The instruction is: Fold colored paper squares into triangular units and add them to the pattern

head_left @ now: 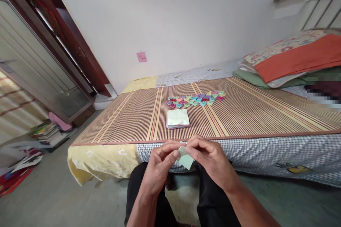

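A small piece of pale green folded paper [186,161] is held between both hands, just in front of the bed's edge. My left hand [161,161] pinches its left side between thumb and fingers. On its upper right side, my right hand [206,156] grips it the same way. The fingers partly cover the paper's folds. Beyond the hands, a stack of square paper sheets [178,118] lies on the bed mat, with a pale sheet on top. Behind that stack, several small folded paper pieces [195,99] in many colours sit in rows.
The striped mat [128,120] covers the bed. Folded bedding and a pillow [298,56] are piled at the right. A pink note [141,57] is stuck on the white wall [173,17]. Books [48,133] stand in a heap at the left.
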`<state>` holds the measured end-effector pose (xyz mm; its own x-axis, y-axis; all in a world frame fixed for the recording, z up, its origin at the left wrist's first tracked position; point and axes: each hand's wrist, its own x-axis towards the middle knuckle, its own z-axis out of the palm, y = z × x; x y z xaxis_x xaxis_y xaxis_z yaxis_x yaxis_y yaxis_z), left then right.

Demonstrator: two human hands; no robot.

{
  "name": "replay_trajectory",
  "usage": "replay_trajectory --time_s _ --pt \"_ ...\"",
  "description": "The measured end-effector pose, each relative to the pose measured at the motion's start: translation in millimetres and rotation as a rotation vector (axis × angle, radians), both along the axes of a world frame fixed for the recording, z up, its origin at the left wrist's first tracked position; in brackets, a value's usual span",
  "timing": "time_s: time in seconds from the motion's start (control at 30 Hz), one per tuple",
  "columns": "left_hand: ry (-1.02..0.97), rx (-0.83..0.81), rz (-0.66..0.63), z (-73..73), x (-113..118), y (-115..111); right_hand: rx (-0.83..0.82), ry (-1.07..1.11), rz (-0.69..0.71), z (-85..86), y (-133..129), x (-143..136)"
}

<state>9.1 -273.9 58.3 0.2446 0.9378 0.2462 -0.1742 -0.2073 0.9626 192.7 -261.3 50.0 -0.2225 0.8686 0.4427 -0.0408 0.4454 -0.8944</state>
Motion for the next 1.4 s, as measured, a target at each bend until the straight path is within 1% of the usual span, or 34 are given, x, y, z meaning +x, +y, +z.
replay_trajectory --time_s 0.13,0.3,0.4,0.53,0.63,0.73,0.87,1.1,1.17,1.33,1.4 --pt "0.004 0.001 0.075 -0.8 5 -3 0.009 0.022 -0.065 -0.1 -1 -6" --pt "-0.036 0.019 0.165 -1.8 13 -5 0.106 0.018 -0.183 3.4 -5 -15" --pt "-0.01 0.031 0.213 0.7 18 -8 0.156 -0.007 -0.229 3.6 -7 -19" --pt "0.034 0.032 0.323 2.1 24 -15 0.214 -0.057 -0.303 1.5 -10 -21" --pt "0.046 0.009 0.41 -0.5 27 -20 0.24 -0.071 -0.338 1.0 -12 -22" --pt "0.072 0.036 0.467 -3.7 28 -23 0.248 -0.076 -0.352 1.3 -13 -23" --pt "0.117 0.088 0.471 -5.4 28 -23 0.242 -0.083 -0.348 1.6 -13 -23" --pt "0.157 0.124 0.456 -5.8 27 -22 0.253 -0.08 -0.323 3.2 -12 -22" --pt "0.144 0.113 0.444 -5.2 26 -21 0.219 -0.067 -0.313 2.4 -12 -22" --pt "0.071 0.057 0.431 -3.4 26 -18 0.059 -0.043 -0.271 1.7 -9 -20" --pt "0.084 0.055 0.422 -2.6 27 -17 0.054 -0.076 -0.233 4.1 -8 -19"
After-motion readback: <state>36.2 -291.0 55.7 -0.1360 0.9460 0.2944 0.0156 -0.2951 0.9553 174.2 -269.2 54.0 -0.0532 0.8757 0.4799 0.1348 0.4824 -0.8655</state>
